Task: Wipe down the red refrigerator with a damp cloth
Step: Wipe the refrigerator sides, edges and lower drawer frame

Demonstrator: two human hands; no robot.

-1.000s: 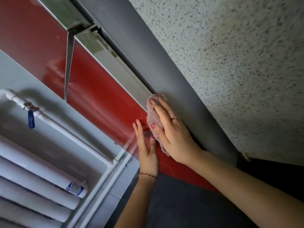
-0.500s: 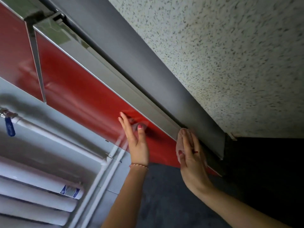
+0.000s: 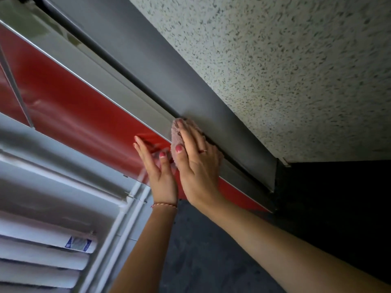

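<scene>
One pink fuzzy cloth (image 3: pixel 176 135) lies on the silver edge of the glossy red refrigerator (image 3: pixel 80 115), pressed flat under the straight-fingered right hand (image 3: pixel 197 163). Just beside the cloth, the left hand (image 3: pixel 157 169) rests flat with fingers extended on the red door, holding nothing.

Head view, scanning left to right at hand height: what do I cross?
White radiator pipes → red door panel → left hand → pink cloth under right hand → grey fridge side → speckled wall.
</scene>
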